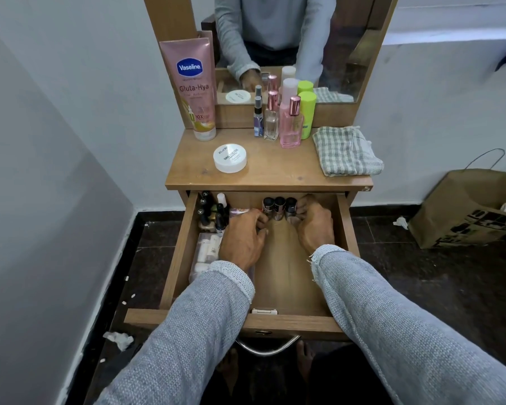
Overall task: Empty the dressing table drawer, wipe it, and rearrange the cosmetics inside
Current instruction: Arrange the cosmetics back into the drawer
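1. The drawer (287, 276) of the wooden dressing table (275, 171) stands pulled out towards the person, a light brown box with a metal handle (268, 347) under its front panel; much of its floor is bare.
2. Three small bottles (279, 207) with dark caps stand in a row at the back of the drawer, touching one another, their lower bodies metallic or tinted.
3. The left hand (243, 238) lies palm down in the drawer, its fingers curled at the left end of that row; whether it grips a bottle cannot be told.
4. The right hand (314, 226) is at the right end of the row, fingers bent around the rightmost bottle, apparently holding it.
5. In the drawer's back left corner stands a cluster of dark-capped nail-polish bottles (214, 211), packed close together.
6. In front of them, along the left wall, lies a clear pouch (208, 249) holding small pale items, partly hidden by the left wrist.
7. On the tabletop stand a pink Vaseline tube (192, 86), upside down on its cap, a white round jar (230, 157), a group of spray and perfume bottles (285, 118) against the mirror (342, 54), and a folded checked cloth (346, 150) at the right.
8. A brown paper bag (462, 209) sits on the dark floor to the right.
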A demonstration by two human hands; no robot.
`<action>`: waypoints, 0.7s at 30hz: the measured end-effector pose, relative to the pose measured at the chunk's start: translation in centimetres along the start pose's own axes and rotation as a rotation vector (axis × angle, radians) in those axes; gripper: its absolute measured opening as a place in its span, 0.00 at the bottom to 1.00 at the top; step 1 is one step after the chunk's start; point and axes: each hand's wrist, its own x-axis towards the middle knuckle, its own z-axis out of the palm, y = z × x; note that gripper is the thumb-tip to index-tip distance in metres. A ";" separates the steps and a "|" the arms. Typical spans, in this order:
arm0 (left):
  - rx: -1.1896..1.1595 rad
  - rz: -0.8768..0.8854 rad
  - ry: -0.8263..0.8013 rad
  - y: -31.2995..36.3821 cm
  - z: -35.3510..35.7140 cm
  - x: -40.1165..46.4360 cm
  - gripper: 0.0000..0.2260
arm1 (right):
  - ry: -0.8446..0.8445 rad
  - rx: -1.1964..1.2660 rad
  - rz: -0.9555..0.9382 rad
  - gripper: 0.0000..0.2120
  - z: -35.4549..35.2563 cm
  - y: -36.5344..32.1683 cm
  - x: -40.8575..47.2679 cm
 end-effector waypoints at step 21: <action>-0.002 0.005 0.019 0.0 0.1 0.1 0.09 | 0.015 -0.007 0.016 0.10 0.7 0.2 0.1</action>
